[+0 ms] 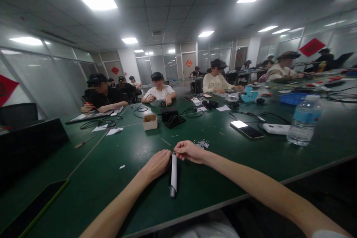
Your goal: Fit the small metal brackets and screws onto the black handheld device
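Note:
A narrow white and dark bar (174, 174) with a metallic near end lies on the green table, pointing toward me. My left hand (157, 164) is closed on the bar's far end from the left side, its fingertips partly hidden. My right hand (191, 151) pinches at that same end from the right. Whatever is between its fingertips is too small to make out. Just beyond the right hand lies a small pile of metal pieces (203, 144), some of them ring-shaped.
Ahead stand a small cardboard box (150, 122) and a black device (169, 114) with cables. To the right are a lit phone (247, 129), a white power bank (276, 129) and a water bottle (304, 121). A screwdriver (83, 142) lies left. Several people sit across the table.

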Motion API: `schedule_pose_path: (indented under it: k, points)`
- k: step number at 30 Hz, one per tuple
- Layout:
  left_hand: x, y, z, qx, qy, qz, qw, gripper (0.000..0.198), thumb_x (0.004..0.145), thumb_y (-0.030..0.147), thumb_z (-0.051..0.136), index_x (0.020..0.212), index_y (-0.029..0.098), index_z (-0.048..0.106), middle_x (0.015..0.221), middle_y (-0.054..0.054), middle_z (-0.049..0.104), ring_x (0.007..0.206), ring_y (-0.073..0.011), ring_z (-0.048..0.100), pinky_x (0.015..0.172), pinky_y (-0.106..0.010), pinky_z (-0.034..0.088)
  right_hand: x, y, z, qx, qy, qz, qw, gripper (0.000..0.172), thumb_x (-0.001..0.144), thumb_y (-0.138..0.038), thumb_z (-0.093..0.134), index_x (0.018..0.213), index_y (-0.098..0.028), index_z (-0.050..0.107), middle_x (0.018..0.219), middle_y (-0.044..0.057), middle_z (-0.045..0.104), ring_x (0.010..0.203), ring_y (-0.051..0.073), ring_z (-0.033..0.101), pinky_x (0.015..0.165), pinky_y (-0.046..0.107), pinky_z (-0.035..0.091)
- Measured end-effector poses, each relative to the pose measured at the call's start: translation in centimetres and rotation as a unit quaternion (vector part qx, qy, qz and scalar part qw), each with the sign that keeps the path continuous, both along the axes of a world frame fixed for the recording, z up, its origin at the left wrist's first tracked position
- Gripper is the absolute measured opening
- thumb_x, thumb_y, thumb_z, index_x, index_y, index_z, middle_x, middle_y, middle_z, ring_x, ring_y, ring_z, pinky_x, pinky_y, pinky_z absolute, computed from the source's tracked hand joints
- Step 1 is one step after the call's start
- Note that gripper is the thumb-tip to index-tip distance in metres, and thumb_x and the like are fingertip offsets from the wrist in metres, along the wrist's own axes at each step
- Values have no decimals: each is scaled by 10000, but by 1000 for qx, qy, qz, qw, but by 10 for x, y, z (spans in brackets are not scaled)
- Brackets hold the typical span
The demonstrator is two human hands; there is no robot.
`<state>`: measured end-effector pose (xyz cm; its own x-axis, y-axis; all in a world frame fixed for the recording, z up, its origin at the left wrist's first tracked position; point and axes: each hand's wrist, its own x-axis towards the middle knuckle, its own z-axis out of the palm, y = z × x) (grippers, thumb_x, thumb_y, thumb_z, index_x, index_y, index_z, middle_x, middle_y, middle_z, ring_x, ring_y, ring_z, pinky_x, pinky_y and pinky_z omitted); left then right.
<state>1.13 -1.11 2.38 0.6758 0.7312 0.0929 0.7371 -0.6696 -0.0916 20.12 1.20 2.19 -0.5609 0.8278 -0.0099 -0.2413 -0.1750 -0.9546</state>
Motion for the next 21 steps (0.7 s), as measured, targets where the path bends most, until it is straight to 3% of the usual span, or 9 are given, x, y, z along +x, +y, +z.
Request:
schedule_pose_path:
  k: [9, 15, 21]
  points:
    - [3, -2, 4, 31, 40, 44, 998, 144, 896, 112, 383, 953, 143, 511, 954, -92, 630, 915, -213, 605, 825, -323, 468, -4, 3, -6, -77, 42, -32, 996, 76, 757, -87, 660, 723, -98, 593, 595, 20, 601, 487, 65, 519, 438, 153, 400]
    - [8, -6, 7, 56, 72, 75, 993, 216, 895, 84, 342, 964, 114, 544, 919, -104, 644, 873, -226, 622, 774, -334, 485, -8, 2, -5, -168, 86, -54, 981, 80, 788, -28, 594, 735, -88, 599, 609, 16, 593, 486, 50, 521, 436, 121, 426]
    - [14, -13, 10, 68, 94, 110, 987, 226, 887, 66, 349, 958, 96, 562, 883, -119, 653, 852, -242, 637, 762, -354, 489, -14, 0, -8, -188, 120, -76, 972, 116, 834, -63, 571, 722, -74, 600, 625, 21, 587, 483, 41, 520, 423, 101, 441]
